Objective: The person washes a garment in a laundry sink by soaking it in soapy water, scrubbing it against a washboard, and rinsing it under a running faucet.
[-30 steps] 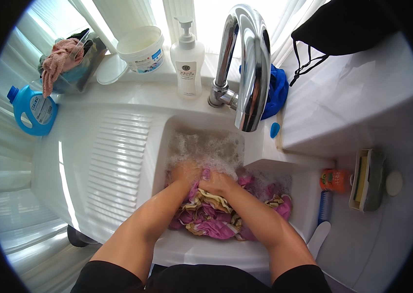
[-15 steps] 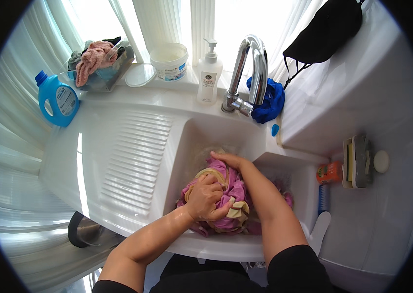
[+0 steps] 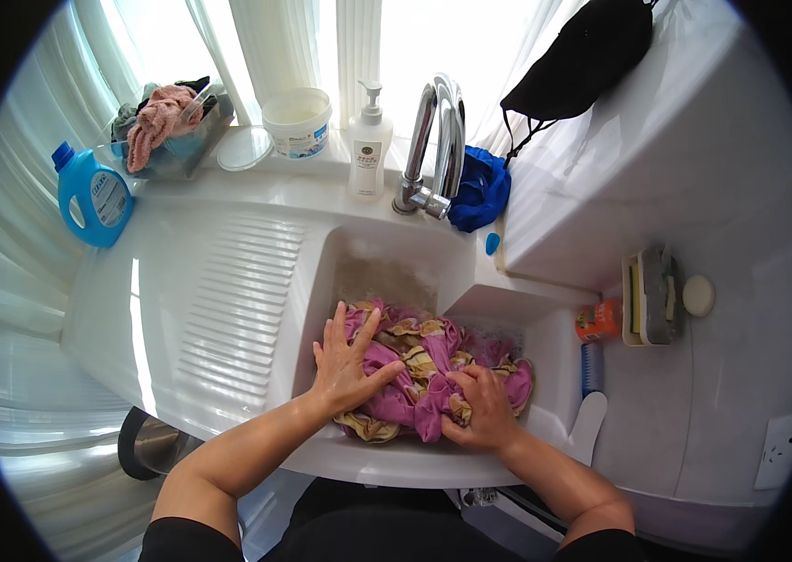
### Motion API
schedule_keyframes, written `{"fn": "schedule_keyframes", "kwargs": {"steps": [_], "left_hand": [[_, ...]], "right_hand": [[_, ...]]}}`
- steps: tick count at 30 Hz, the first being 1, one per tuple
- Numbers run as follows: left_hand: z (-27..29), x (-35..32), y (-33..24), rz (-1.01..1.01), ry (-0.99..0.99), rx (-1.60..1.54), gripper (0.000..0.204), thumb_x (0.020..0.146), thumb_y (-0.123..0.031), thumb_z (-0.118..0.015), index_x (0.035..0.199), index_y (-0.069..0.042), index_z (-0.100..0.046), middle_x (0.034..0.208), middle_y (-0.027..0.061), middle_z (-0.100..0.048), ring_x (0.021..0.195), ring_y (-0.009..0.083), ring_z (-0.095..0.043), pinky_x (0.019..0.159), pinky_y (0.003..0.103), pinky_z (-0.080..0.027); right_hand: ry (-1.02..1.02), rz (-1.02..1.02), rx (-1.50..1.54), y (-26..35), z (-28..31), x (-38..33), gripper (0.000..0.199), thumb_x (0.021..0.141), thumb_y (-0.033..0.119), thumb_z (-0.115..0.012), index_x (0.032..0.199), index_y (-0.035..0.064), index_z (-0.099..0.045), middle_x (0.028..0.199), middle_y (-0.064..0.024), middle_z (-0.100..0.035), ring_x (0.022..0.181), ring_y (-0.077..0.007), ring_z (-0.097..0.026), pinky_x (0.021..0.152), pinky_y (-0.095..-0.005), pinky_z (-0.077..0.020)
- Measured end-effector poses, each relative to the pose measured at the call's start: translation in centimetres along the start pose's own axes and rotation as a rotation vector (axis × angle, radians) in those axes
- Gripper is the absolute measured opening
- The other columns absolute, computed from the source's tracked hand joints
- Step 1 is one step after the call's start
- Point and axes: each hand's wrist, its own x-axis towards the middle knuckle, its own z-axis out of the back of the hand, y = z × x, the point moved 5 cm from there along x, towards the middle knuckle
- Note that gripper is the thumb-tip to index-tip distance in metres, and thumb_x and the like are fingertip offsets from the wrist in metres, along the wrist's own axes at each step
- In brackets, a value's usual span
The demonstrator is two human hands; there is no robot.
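A wet, bunched pink and yellow cloth (image 3: pixel 429 354) lies spread across the near part of the white sink basin (image 3: pixel 459 267), with cloudy water (image 3: pixel 382 281) showing beyond it. My left hand (image 3: pixel 347 363) rests on the cloth's left side, fingers spread apart. On the right, my right hand (image 3: pixel 488 409) has its fingers curled around a fold of the same cloth. Which part of the cloth this is, I cannot tell.
A ribbed washboard (image 3: pixel 246 304) slopes left of the basin. Behind stand a blue detergent bottle (image 3: pixel 96 197), a white tub (image 3: pixel 298 126), a pump bottle (image 3: pixel 370 155) and a chrome faucet (image 3: pixel 431 145). A soap holder (image 3: pixel 649 298) and blue brush (image 3: pixel 592 368) are at right.
My left hand has opened from a grip and shifted left. My right hand has come from the cloth's far edge to its near right side. The cloth is spread wider.
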Motion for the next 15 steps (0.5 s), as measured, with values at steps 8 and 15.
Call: {"fn": "schedule_keyframes", "kwargs": {"steps": [8, 15], "left_hand": [[-9.0, 1.7, 5.7, -0.020, -0.245, 0.311, 0.026, 0.087, -0.033, -0.056, 0.095, -0.010, -0.065, 0.116, 0.0127, -0.055, 0.113, 0.0407, -0.043, 0.084, 0.060, -0.038], [-10.4, 8.3, 9.8, 0.182, -0.067, 0.373, 0.025, 0.083, -0.029, -0.058, 0.083, -0.009, -0.073, 0.096, 0.0130, -0.062, 0.101, 0.0359, -0.051, 0.078, 0.053, -0.047]], "right_hand": [[0.069, 0.165, -0.196, -1.2, -11.2, 5.4, 0.075, 0.066, 0.043, -0.065, 0.131, 0.0089, -0.052, 0.132, -0.0240, -0.047, 0.119, -0.0402, -0.048, 0.106, -0.0563, -0.0308], [0.213, 0.045, 0.009, -5.4, -14.5, 12.6, 0.045, 0.072, 0.042, -0.060, 0.095, 0.0048, -0.067, 0.093, -0.0204, -0.064, 0.089, -0.0367, -0.061, 0.081, -0.0501, -0.0445]]}}
